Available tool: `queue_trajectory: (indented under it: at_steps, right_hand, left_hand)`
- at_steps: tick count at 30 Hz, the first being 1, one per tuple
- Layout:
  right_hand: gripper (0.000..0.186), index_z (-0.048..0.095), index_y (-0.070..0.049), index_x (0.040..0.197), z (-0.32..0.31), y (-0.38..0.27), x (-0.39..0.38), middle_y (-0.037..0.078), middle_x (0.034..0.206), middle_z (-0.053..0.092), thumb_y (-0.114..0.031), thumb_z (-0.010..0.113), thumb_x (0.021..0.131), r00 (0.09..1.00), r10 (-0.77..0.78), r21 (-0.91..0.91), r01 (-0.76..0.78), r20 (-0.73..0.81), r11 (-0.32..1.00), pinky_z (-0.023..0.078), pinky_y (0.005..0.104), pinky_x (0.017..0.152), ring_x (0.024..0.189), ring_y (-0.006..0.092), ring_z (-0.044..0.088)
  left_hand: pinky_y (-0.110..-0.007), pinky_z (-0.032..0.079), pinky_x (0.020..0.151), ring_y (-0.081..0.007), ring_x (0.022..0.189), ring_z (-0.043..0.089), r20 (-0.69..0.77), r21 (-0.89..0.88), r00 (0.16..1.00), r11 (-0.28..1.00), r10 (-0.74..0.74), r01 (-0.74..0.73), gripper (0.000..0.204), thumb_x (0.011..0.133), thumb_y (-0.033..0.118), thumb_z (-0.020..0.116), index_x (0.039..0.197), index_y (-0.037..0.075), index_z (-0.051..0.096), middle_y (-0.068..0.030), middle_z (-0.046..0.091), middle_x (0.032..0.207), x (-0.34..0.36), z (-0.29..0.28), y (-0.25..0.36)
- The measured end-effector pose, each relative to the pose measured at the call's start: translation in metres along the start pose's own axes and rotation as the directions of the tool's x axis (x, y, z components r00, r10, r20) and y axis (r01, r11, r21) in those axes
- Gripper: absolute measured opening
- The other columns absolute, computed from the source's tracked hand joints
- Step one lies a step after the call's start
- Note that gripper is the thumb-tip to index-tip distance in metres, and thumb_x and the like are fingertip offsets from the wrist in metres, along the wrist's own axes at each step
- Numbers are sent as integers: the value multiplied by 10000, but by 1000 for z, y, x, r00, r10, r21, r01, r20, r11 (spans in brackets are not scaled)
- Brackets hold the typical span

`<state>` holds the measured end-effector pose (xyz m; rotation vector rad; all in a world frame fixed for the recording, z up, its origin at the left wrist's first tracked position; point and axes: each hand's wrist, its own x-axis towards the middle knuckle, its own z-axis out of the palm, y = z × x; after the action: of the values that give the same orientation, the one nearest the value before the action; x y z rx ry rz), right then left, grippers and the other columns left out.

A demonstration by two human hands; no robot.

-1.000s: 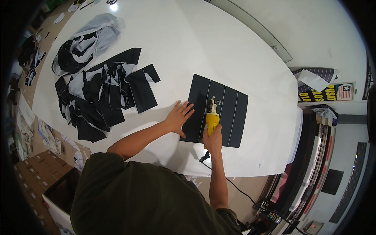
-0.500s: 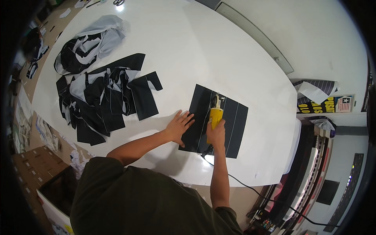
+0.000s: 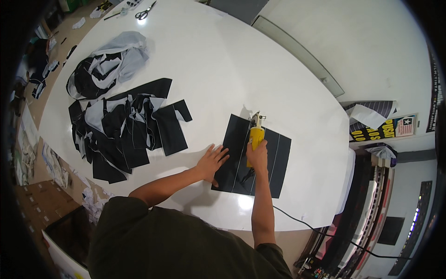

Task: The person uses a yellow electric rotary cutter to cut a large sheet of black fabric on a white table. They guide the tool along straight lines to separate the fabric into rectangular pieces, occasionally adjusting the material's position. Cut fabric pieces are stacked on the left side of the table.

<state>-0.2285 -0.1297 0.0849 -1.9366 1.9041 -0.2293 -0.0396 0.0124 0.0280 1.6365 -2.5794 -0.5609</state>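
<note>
A black fabric piece (image 3: 281,160) with thin pale lines lies flat on the white table (image 3: 204,60). My left hand (image 3: 213,162) is open, fingers spread, pressing on its left edge. My right hand (image 3: 257,155) is wrapped round the yellow body of a corded electric fabric cutter (image 3: 256,135). The cutter's metal head reaches the far edge of the piece and juts a little past it. Its blade is too small to make out. The dark cord passes under my right forearm and off to the lower right.
Left of my hands lies a heap of black and grey fabric pieces (image 3: 130,123), with a grey and black fabric bundle (image 3: 109,65) behind. Scissors (image 3: 145,12) rest at the far edge. A box (image 3: 69,237) stands at the lower left, fabric rolls (image 3: 357,214) at the right.
My right hand has pushed the cutter away from me along the fabric, its head moving from inside the far edge to just beyond it. My left hand stays in place. The view has tilted slightly.
</note>
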Motion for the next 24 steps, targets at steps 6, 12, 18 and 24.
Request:
queue_trajectory:
  at_steps: [6,12,18,24]
  right_hand:
    - [595,445,85,1277,-14,-5,12,366,1152,667,-353,682,951,996,52,71,-47,-68,996,564,551,891,1063,544,676]
    - [584,463,107,1297,-38,31,-73,346,1065,700,-336,664,975,985,100,273,-58,-144,960,583,494,819,977,500,721]
    - [547,452,107,1304,-54,80,-186,366,1066,692,-277,668,980,972,192,311,-143,-133,940,566,520,827,979,525,705]
    - [603,435,89,1366,-50,110,-290,390,1092,673,-261,709,959,963,259,171,-244,-70,954,554,545,865,1029,555,674]
  left_hand:
    - [-660,71,1262,-391,1606,124,-24,37,1000,999,1,0,1402,573,797,811,1646,60,288,-179,204,1728,-4,7,-29]
    - [-761,16,1207,-503,1581,134,168,526,766,714,-620,463,1452,524,790,842,1649,58,287,-152,292,1712,-85,-49,-141]
    - [-742,120,1203,-521,1512,323,77,470,822,748,-564,469,624,1029,350,523,1516,-40,503,-293,437,1593,30,-44,-85]
    - [-717,101,1231,-415,1588,192,-21,27,995,995,96,-95,1176,794,802,656,1625,34,331,-219,267,1699,92,27,67]
